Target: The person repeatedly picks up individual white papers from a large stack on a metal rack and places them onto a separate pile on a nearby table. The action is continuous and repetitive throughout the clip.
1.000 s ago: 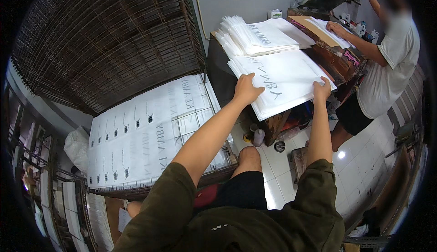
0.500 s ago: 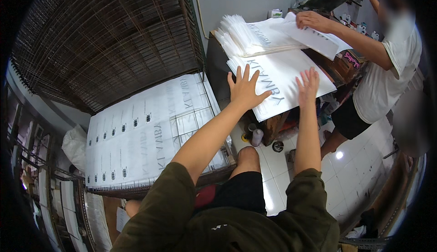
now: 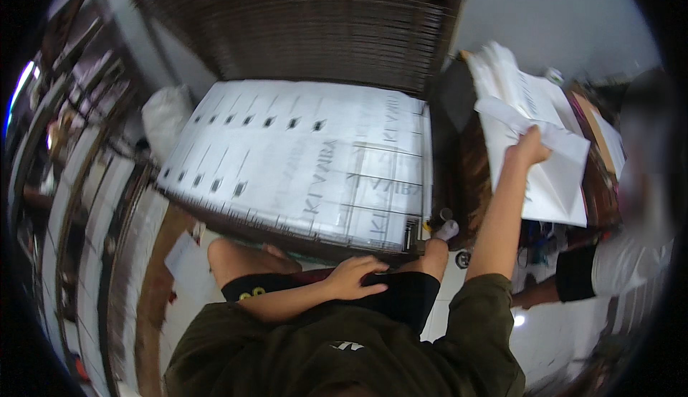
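My right hand (image 3: 529, 147) reaches out over the table at the right, its fingers closed on a thin white sheet (image 3: 567, 140). The sheet is folded over and partly raised. Beneath and behind it lies a stack of white sheets (image 3: 499, 71) with dark lettering. Near my lap, my left hand (image 3: 356, 277) is bare, fingers stretched and thumb apart. It is just short of the near edge of a wire drying rack (image 3: 287, 238). White printed sheets (image 3: 287, 146) lie spread in overlapping rows on that rack, with a wire grid over their right part.
Raised wire shelves (image 3: 308, 24) stand behind the sheets. A white sack (image 3: 168, 119) sits left of the rack, and more racks (image 3: 93, 203) line the far left. Bottles (image 3: 447, 229) stand on the floor by my knee. A co-worker (image 3: 631, 268) is at the right edge.
The view has swung left. My left hand has drawn back from the stack to my lap. My right hand, open before, has taken hold of a white sheet. The co-worker's hand has left the stack.
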`<state>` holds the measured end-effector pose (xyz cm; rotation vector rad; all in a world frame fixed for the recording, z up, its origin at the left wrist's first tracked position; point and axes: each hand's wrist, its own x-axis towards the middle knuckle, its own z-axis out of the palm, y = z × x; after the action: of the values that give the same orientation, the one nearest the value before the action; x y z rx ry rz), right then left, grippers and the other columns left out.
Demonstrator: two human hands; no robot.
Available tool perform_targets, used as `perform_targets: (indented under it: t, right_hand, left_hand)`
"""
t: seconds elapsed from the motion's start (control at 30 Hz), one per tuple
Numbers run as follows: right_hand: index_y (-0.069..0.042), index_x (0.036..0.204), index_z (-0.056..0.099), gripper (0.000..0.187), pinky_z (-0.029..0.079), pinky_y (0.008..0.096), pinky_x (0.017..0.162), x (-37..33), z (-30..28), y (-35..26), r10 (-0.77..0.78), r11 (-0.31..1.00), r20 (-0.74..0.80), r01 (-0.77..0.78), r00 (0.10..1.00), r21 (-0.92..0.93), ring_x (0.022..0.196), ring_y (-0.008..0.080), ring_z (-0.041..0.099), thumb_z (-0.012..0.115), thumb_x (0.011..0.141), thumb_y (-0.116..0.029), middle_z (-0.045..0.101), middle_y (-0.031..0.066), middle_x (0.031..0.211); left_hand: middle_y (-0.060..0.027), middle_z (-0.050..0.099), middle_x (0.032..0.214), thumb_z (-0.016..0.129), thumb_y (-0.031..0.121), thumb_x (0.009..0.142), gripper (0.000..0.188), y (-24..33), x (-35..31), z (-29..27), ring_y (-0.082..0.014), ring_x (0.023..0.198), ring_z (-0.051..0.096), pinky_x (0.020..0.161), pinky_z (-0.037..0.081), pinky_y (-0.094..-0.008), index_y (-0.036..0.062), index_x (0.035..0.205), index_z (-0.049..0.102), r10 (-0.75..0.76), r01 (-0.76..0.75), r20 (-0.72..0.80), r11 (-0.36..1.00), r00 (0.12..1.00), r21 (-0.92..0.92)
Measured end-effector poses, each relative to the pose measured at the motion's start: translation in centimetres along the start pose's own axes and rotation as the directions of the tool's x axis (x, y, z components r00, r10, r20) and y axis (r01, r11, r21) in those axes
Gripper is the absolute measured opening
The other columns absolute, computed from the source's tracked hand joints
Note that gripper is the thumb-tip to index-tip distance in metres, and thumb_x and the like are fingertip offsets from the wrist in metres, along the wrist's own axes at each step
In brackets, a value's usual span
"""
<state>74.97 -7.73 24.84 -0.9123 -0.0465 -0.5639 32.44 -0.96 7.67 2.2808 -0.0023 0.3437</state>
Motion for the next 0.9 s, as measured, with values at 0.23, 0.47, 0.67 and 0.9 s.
perform_targets:
  t: [0.23,0.47,0.67,0.9]
  right_hand:
    - [-0.002,0.129,0.034,0.058,0.049,0.0308,0.07,-9.8,11.1,-8.8,-0.139,0.975,0.545,0.21,0.827,-0.071,0.073,0.0159,0.057,0.054,0.076,0.005,0.061,0.0107,0.091]
    - [-0.003,0.113,0.054,0.042,0.047,0.0222,0.063,-19.9,17.3,-16.1,0.338,0.936,0.94,0.121,-0.052,-0.33,0.071,0.01,0.056,0.051,0.072,0.007,0.061,0.0068,0.088]
    - [0.0,0.119,0.058,0.052,0.05,0.0217,0.074,-27.3,18.0,-19.9,0.323,0.945,0.908,0.145,-0.268,-0.293,0.083,0.0128,0.06,0.047,0.068,0.005,0.061,0.0124,0.108]
    - [0.009,0.131,0.041,0.072,0.044,0.0291,0.096,-23.6,17.4,-17.4,0.215,0.975,0.968,-0.023,-0.128,-0.219,0.109,0.0233,0.056,0.042,0.06,0.003,0.051,0.0214,0.126]
  left_hand:
    - [-0.0139,0.064,0.101,0.05,0.064,0.082,0.062,-13.4,-13.3,5.8,-0.0309,0.101,0.06,0.086,0.047,-0.0403,0.0081,0.107,0.062,-0.545,0.567,0.293,0.824,0.786,0.011]
    - [-0.0137,0.066,0.092,0.059,0.058,0.079,0.055,-15.0,-11.9,4.9,-0.0305,0.094,0.062,0.081,0.049,-0.04,0.0062,0.097,0.065,-0.532,0.551,0.195,0.832,0.824,-0.063]
    - [-0.0149,0.066,0.095,0.06,0.058,0.078,0.055,-15.1,-12.6,4.3,-0.0308,0.094,0.062,0.083,0.048,-0.0392,0.0067,0.097,0.066,-0.596,0.631,0.231,0.764,0.769,-0.132]
    - [-0.0158,0.065,0.097,0.059,0.059,0.079,0.055,-15.6,-12.4,4.9,-0.0313,0.095,0.061,0.082,0.048,-0.0395,0.007,0.097,0.066,-0.573,0.605,0.211,0.782,0.792,-0.148]
